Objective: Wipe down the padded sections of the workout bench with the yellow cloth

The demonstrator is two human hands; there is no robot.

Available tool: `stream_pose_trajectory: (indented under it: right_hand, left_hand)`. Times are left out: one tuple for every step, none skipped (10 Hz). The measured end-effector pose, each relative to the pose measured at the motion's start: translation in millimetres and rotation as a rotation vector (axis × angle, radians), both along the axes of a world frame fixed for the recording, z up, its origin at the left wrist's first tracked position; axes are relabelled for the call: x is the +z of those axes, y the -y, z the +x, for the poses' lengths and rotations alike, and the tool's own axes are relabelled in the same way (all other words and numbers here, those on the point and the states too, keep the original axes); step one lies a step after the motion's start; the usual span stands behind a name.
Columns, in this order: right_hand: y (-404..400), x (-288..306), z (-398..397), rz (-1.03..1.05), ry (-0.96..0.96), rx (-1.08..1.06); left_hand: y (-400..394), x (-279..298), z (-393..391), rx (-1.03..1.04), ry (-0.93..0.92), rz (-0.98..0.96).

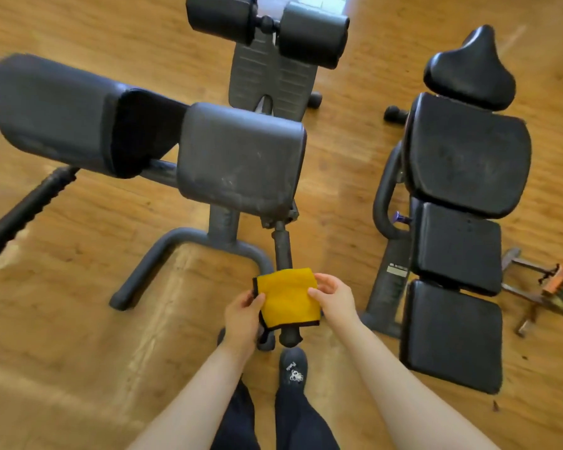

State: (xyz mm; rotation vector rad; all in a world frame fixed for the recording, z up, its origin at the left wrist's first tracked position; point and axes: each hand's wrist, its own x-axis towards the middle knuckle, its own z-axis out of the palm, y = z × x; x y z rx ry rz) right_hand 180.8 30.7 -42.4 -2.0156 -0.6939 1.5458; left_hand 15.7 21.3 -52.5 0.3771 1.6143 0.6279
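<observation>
A folded yellow cloth [288, 297] with a dark hem is held between both hands low in the middle of the head view. My left hand [242, 315] pinches its left edge and my right hand [333, 295] pinches its right edge. Straight ahead stands the workout bench with two grey padded sections: a dusty right pad [241, 157] and a left pad [56, 112]. Two round roller pads [267, 27] sit at its far end above a ribbed footplate [270, 79]. The cloth hangs in the air, apart from every pad.
A second bench with black pads [462, 203] and a saddle-shaped headrest [472, 69] lies on the right. The bench's grey floor frame [150, 264] and a handle bar [23, 212] spread over the wooden floor. A rusty metal rack [556, 287] sits at far right. My shoe [293, 368] is below the cloth.
</observation>
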Motion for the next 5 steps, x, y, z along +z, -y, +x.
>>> stream_pose_trajectory:
  right_hand:
    - [7.8,-13.3,-2.4,-0.016,-0.004,0.004]
    - [7.7,-19.0,-3.8,-0.049,-0.023,-0.016]
    - [10.5,-21.0,-5.2,-0.077,-0.033,-0.022]
    - [8.6,-17.2,-9.0,-0.094,-0.009,-0.034]
    - [12.7,-11.5,-6.5,-0.106,0.062,-0.086]
  left_hand:
    - [7.9,-20.7,1.1,0.037,0.014,-0.044]
    - [2.0,-15.4,9.1,0.041,0.014,-0.047]
    - [-0.5,-10.8,14.2,0.040,0.042,-0.065]
    - [-3.2,-7.0,14.3,-0.039,0.010,-0.109]
    - [-1.9,-0.4,8.3,-0.205,-0.101,-0.087]
